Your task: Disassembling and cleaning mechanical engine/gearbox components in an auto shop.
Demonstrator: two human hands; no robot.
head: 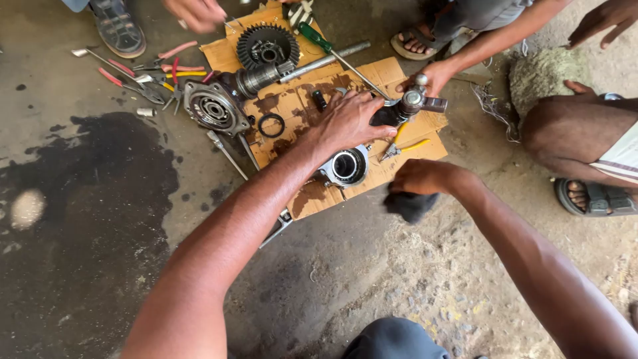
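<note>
My left hand (349,121) reaches over the oil-stained cardboard (302,106) and grips the dark end of a metal joint part (412,103) with round shiny stubs. Just below that hand a round bearing housing (347,166) lies on the cardboard. My right hand (420,178) is closed on a dark rag (410,205) at the cardboard's near right edge. Another person's hand (435,76) touches the far side of the joint part.
A large toothed ring gear (268,45), a flanged housing (212,106) and a black ring (271,125) lie on the cardboard. Pliers (405,147), a green screwdriver (316,36) and red-handled tools (169,66) lie around. A dark oil patch (100,173) spreads left. Other people's feet surround the spot.
</note>
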